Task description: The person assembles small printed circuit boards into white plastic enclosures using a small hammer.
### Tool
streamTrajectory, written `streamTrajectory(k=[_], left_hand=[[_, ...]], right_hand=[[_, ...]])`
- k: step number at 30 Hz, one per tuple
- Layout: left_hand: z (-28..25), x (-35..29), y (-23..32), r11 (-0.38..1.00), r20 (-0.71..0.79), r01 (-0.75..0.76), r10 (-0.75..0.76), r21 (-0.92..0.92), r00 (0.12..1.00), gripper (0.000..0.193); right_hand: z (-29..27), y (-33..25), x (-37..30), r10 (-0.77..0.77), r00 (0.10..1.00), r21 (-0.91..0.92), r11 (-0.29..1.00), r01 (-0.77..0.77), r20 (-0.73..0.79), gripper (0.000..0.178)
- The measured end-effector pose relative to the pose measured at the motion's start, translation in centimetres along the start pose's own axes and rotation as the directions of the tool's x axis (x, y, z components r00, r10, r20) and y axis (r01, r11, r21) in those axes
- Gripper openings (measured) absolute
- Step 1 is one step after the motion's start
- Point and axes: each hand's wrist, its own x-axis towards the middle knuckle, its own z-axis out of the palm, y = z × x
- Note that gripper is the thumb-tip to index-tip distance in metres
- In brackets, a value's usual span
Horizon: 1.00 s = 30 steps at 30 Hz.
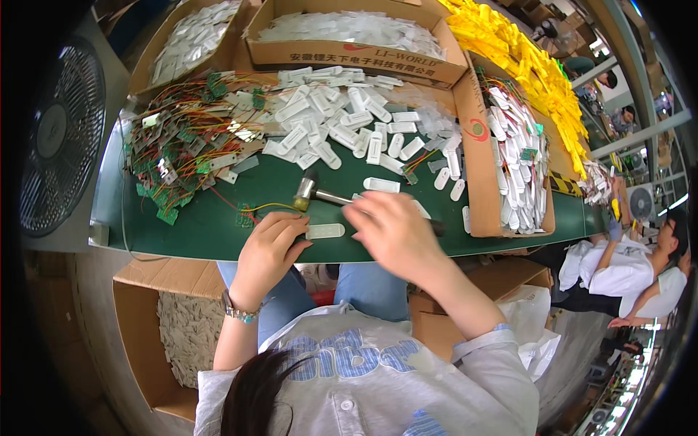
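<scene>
My left hand (271, 247) is at the front of the green table, fingers curled and closed on the left end of a small white plastic casing (325, 231). Close to its fingertips lies a green circuit board (246, 215) with red and yellow wires. My right hand (396, 231), blurred by motion, hovers over the handle of a hammer (333, 197); its fingers are too smeared to show any grip. The hammer's two-ended head, dark on one face and yellowish on the other, points left. Behind it sits another white casing (382, 184).
A tangled heap of wired circuit boards (174, 145) fills the table's left. White casings (320, 120) are piled mid-table, before a carton of clear plastic pieces (356, 54). On the right stand a carton of casings (512, 167) and yellow parts (531, 65). A fan (62, 138) stands left.
</scene>
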Motion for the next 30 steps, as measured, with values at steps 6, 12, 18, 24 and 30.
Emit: streamTrajectory(k=[6,12,18,24,30], left_hand=[[-0.5,-0.8,-0.1,0.992,-0.185,-0.078,0.096,0.1,0.978,0.03],[-1.2,-1.9,-0.6,0.961,-0.514,-0.049,0.188,0.272,0.837,0.021],[-0.1,-0.2,0.1,0.986,-0.227,0.107,-0.077,0.126,0.971,0.024],[0.1,-0.1,-0.1,0.989,-0.218,0.108,-0.085,0.097,0.972,0.022],[0.5,-0.5,-0.4,0.98,-0.228,0.124,-0.086,0.157,0.97,0.021]], right_hand=[[5.8,-1.9,1.7,-0.129,0.972,0.036,0.99,0.138,-0.194,0.027],[-2.6,1.0,4.4,-0.068,0.925,0.015,0.997,0.08,-0.374,0.03],[-13.8,7.4,2.8,0.076,0.77,-0.467,0.756,-0.46,-0.634,0.031],[-15.3,14.5,-2.0,0.343,0.737,-0.615,0.408,-0.675,-0.582,0.023],[-7.9,12.6,2.7,0.383,0.876,-0.367,0.801,-0.473,-0.293,0.014]])
